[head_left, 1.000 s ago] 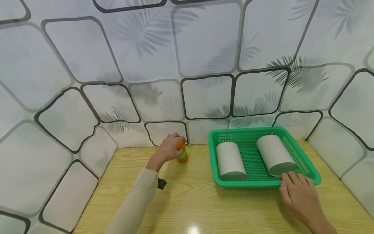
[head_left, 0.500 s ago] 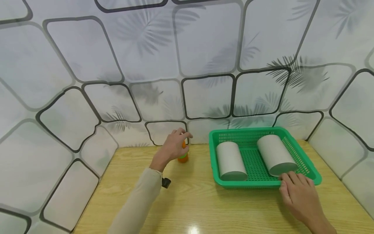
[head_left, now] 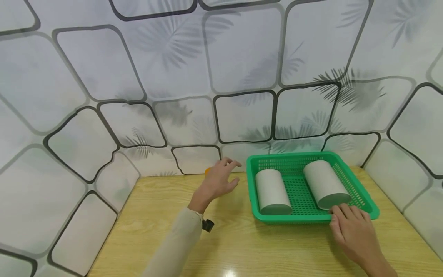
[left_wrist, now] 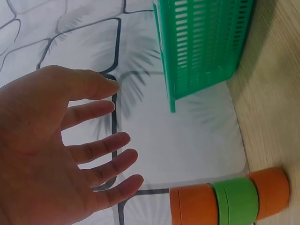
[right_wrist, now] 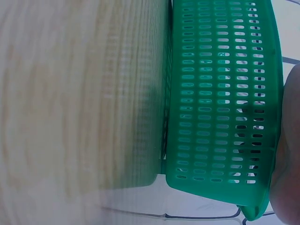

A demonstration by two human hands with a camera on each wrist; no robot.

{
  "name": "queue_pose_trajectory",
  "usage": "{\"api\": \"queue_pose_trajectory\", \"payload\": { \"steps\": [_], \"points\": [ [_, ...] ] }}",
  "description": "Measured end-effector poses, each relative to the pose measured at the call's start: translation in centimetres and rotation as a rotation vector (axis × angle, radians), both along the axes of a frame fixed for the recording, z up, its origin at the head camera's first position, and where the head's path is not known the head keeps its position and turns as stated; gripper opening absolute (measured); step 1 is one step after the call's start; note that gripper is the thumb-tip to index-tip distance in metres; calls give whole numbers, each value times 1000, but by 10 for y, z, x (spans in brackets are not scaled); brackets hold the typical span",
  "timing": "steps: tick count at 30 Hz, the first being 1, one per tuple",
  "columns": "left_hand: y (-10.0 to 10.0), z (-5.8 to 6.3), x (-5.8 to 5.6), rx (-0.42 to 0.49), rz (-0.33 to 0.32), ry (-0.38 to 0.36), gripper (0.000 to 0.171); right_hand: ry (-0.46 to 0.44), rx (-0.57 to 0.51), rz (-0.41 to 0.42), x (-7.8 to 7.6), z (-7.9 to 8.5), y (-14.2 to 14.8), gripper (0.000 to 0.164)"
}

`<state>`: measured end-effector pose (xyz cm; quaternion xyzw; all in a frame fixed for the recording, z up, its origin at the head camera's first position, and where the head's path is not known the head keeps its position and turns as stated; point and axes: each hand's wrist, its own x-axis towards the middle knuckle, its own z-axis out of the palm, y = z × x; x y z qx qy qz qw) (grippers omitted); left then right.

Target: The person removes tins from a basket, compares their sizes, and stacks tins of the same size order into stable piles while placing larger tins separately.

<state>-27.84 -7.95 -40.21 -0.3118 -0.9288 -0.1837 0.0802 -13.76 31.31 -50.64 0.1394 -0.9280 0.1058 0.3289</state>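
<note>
My left hand [head_left: 218, 181] hovers over the table just left of the green basket, fingers spread and holding nothing. Behind it, mostly hidden in the head view, stands an orange cylinder [head_left: 207, 171]. The left wrist view shows that cylinder [left_wrist: 234, 201] with a green band round its middle, apart from the open palm [left_wrist: 42, 154]. My right hand [head_left: 354, 231] grips the front rim of the green basket [head_left: 294, 218] near its right corner. Inside the basket lie two white cylinders, one on the left [head_left: 272, 188] and one on the right [head_left: 323, 181].
The wooden table [head_left: 138, 227] runs back to a patterned wall covering [head_left: 242, 115] of outlined blocks and leaf prints. Slotted side walls [right_wrist: 215, 117] of the basket show in the right wrist view.
My left hand has let go of the orange-and-green cylinder and moved right toward the basket, its fingers spreading. The right hand and basket have stayed in place.
</note>
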Motion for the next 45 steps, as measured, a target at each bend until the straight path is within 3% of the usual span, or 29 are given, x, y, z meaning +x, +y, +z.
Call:
{"api": "queue_pose_trajectory", "payload": {
  "steps": [8, 20, 31, 34, 39, 45],
  "points": [
    [20, -4, 12, 36, -56, -26, 49, -12, -2, -7, 2, 2, -1, 13],
    [59, -7, 25, 33, -33, -130, 58, -21, -8, -10, 1, 2, 1, 14],
    [86, -18, 26, 115, -50, -246, 65, -26, -3, -7, 1, 3, 0, 14],
    [93, -22, 24, 69, -39, -213, 62, -26, -5, -4, 1, 3, -1, 14],
    [111, -27, 23, -115, 33, -131, 60, -20, -4, -1, 1, 3, 0, 15],
    [128, -31, 28, -220, 135, -155, 67, -18, 2, -2, 0, 0, 1, 14]
  ]
}}
